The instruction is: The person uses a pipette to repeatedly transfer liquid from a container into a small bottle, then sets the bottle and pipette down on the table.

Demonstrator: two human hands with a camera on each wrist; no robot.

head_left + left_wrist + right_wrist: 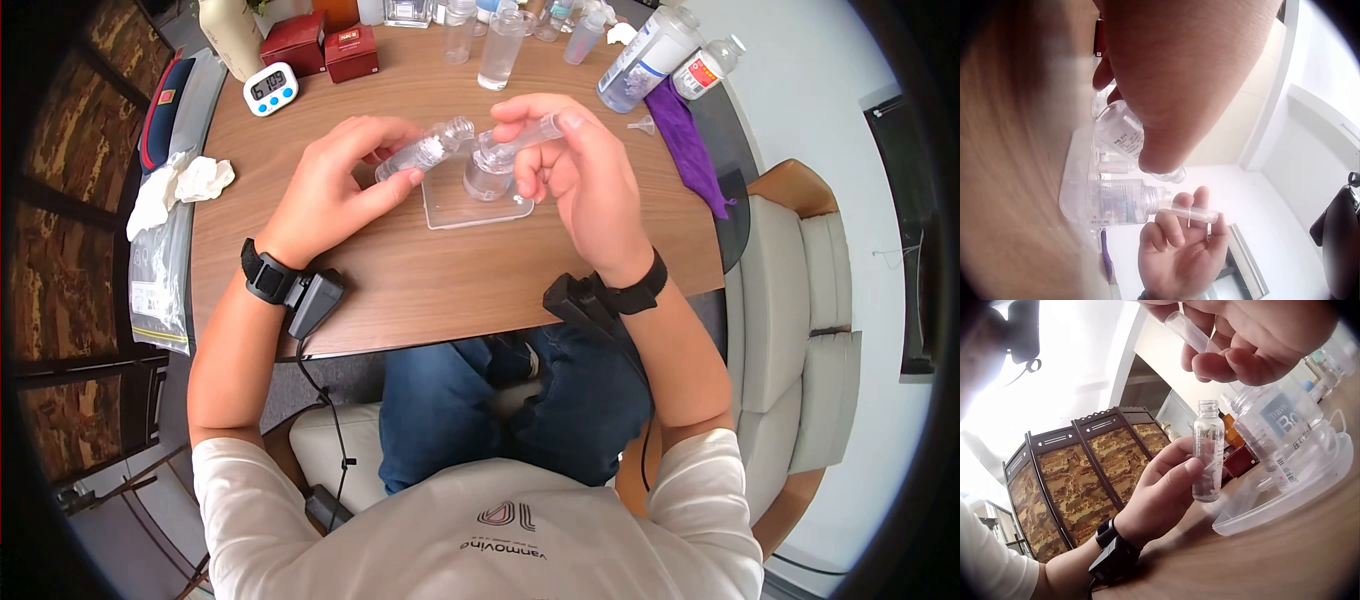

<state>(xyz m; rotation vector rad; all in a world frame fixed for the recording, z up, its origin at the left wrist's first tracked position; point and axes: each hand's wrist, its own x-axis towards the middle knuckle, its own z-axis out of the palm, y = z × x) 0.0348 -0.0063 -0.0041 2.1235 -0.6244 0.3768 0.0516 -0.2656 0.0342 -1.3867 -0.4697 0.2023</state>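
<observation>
My left hand point(330, 185) grips a small clear bottle point(1208, 450) with a narrow threaded neck and printed text. In the head view this bottle tilts, its neck toward my right hand. My right hand point(595, 175) pinches a slim clear tube point(537, 133) between thumb and fingers. Beneath the tube stands a wider clear bottle point(1119, 202) with a blue label and a threaded neck, upright on a shallow clear plastic tray point(475, 219). In the left wrist view, the tube's lower end is right at this bottle's neck.
A white timer point(271, 89) and dark red boxes point(351, 53) sit at the back left. Behind the tray stands a clear cup point(500, 55). Larger bottles point(648, 58) and a purple cloth point(688, 150) are at the right. Crumpled tissue point(205, 179) lies at the left edge.
</observation>
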